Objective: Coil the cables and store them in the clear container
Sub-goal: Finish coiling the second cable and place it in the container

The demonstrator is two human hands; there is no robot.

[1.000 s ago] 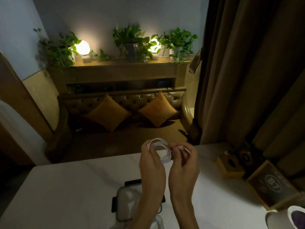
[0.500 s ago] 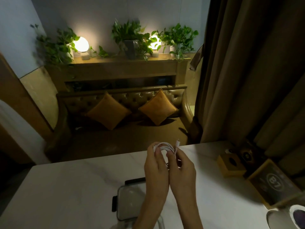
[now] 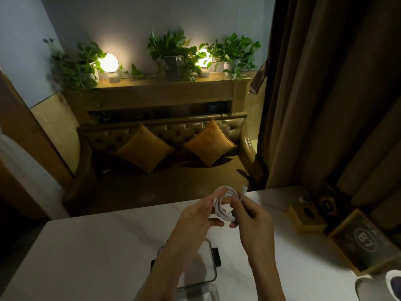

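The left hand [image 3: 196,216] hovers above the white counter [image 3: 91,253] with its fingers curled loosely around the near-left edge of a white cable [image 3: 225,205], which is gathered into a small coil held in the air between both hands. Below the left forearm, the clear container [image 3: 208,266] with dark clips sits on the counter, partly hidden. To the right, the right hand [image 3: 249,216] pinches the coil's far side, and the loose plug end [image 3: 244,189] pokes up just beyond its fingers. The cable looks light, thin and limp, so the loops will likely spring apart unless pinched together where they cross; gripping all strands at once seems safest.
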